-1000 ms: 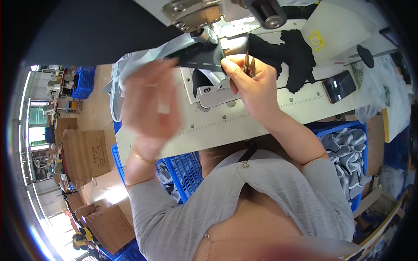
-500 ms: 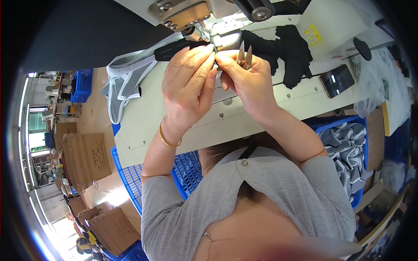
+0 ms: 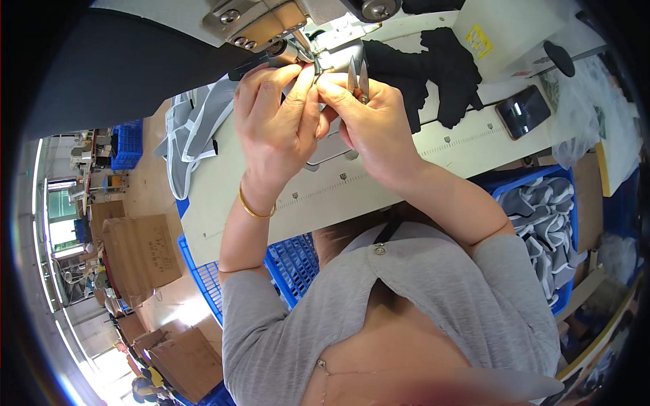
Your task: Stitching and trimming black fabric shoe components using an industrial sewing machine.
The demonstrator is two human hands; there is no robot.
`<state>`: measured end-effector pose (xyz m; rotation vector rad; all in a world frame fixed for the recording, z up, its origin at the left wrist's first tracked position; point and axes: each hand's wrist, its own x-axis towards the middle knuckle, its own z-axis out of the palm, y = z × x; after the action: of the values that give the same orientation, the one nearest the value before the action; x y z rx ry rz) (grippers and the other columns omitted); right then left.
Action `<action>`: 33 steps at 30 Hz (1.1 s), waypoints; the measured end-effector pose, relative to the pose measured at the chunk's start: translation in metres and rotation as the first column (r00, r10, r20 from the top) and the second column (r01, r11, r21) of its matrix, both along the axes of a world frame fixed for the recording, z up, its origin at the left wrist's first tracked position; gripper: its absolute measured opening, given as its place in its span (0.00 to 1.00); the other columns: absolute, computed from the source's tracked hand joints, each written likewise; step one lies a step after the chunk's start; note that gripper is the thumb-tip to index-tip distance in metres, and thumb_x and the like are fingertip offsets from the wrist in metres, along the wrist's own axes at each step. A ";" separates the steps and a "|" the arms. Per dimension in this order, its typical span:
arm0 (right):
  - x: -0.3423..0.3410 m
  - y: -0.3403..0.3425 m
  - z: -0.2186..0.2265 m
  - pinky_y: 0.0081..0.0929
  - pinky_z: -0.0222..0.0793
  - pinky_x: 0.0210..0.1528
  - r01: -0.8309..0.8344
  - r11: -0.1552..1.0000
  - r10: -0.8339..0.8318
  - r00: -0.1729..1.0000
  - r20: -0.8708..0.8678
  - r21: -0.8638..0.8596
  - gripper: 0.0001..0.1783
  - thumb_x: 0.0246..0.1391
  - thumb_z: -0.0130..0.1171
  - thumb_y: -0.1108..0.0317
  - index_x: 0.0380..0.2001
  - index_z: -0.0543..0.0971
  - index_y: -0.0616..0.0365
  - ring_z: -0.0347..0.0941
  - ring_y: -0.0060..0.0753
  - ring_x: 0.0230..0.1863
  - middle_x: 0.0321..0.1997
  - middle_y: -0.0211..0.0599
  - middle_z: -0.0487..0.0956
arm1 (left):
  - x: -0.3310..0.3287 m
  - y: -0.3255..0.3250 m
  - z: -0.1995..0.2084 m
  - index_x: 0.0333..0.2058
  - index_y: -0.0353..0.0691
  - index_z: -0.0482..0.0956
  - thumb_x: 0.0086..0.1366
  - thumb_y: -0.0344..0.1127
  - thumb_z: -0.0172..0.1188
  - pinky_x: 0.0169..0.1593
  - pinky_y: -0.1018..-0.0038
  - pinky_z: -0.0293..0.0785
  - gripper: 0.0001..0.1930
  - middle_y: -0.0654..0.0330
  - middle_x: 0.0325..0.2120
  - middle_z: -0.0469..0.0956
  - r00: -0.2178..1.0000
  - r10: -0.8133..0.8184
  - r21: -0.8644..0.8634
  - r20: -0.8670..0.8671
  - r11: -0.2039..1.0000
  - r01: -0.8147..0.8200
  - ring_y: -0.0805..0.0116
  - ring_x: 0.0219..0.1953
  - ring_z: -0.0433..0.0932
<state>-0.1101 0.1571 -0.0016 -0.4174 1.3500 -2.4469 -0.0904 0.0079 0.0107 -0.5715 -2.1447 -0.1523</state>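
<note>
Left hand point(image 3: 274, 128) and right hand point(image 3: 374, 128) pinch dark fabric point(image 3: 252, 64) — close together; the right also holds snips point(image 3: 353, 74)

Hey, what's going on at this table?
A person is at a sewing machine, left hand and right hand close together at its lit working area, apparently pinching dark material that is mostly hidden. The right hand also holds small scissors, blades pointing away. Black cloth lies to the right, near a phone.

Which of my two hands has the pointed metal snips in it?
Your right hand: the silver, pointed metal snips stick up from its grasp. Your left hand, wearing the thin gold bangle, shows none.
</note>
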 end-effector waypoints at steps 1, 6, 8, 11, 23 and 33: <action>0.000 0.000 0.000 0.16 0.66 0.26 -0.011 1.000 0.011 1.000 -0.003 0.007 0.10 0.62 0.53 0.72 0.29 0.79 0.64 0.73 0.16 0.23 0.23 0.31 0.78 | 0.000 0.000 -0.001 0.38 0.33 0.84 0.56 0.27 0.64 0.51 0.60 0.72 0.10 0.57 0.36 0.78 1.000 -0.003 0.003 -0.008 1.000 0.003 0.57 0.42 0.74; 0.003 -0.002 0.002 0.16 0.66 0.26 -0.006 1.000 0.006 1.000 0.010 -0.001 0.11 0.63 0.52 0.71 0.29 0.79 0.65 0.72 0.15 0.24 0.22 0.30 0.78 | 0.002 -0.003 0.001 0.38 0.33 0.84 0.56 0.28 0.64 0.52 0.60 0.72 0.11 0.57 0.36 0.79 1.000 0.006 -0.005 0.008 1.000 -0.006 0.57 0.42 0.74; 0.003 -0.003 0.001 0.16 0.65 0.26 -0.012 1.000 0.012 1.000 0.016 0.004 0.12 0.63 0.51 0.71 0.29 0.79 0.65 0.72 0.15 0.25 0.22 0.30 0.78 | 0.003 -0.004 -0.001 0.39 0.33 0.84 0.56 0.28 0.64 0.52 0.60 0.72 0.11 0.57 0.37 0.79 1.000 -0.002 0.002 0.009 1.000 0.002 0.57 0.43 0.74; 0.003 -0.002 0.000 0.16 0.64 0.26 -0.043 0.999 0.043 0.999 0.004 -0.020 0.12 0.64 0.51 0.70 0.29 0.79 0.65 0.71 0.15 0.24 0.22 0.29 0.77 | 0.004 0.000 -0.002 0.39 0.32 0.84 0.56 0.27 0.63 0.54 0.60 0.71 0.11 0.57 0.38 0.79 1.000 -0.013 0.022 0.010 1.000 0.013 0.57 0.44 0.75; 0.009 -0.005 0.002 0.15 0.62 0.22 -0.045 0.999 0.045 0.999 0.022 -0.018 0.11 0.65 0.50 0.68 0.37 0.79 0.64 0.69 0.13 0.23 0.23 0.26 0.75 | 0.013 0.003 0.002 0.43 0.30 0.82 0.56 0.22 0.54 0.60 0.57 0.64 0.15 0.54 0.43 0.79 0.992 0.060 0.010 0.111 0.998 -0.062 0.55 0.48 0.74; 0.011 -0.008 0.001 0.16 0.64 0.22 -0.060 0.997 0.061 0.998 0.017 -0.054 0.11 0.66 0.50 0.69 0.42 0.79 0.64 0.70 0.14 0.23 0.23 0.28 0.76 | 0.011 0.003 -0.002 0.44 0.29 0.80 0.57 0.21 0.53 0.60 0.57 0.64 0.16 0.53 0.44 0.79 0.993 0.057 0.038 0.105 0.997 -0.062 0.53 0.49 0.74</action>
<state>-0.0995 0.1491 -0.0003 -0.4403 1.2480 -2.4358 -0.0789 0.0108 0.0085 -0.4845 -2.2512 -0.1966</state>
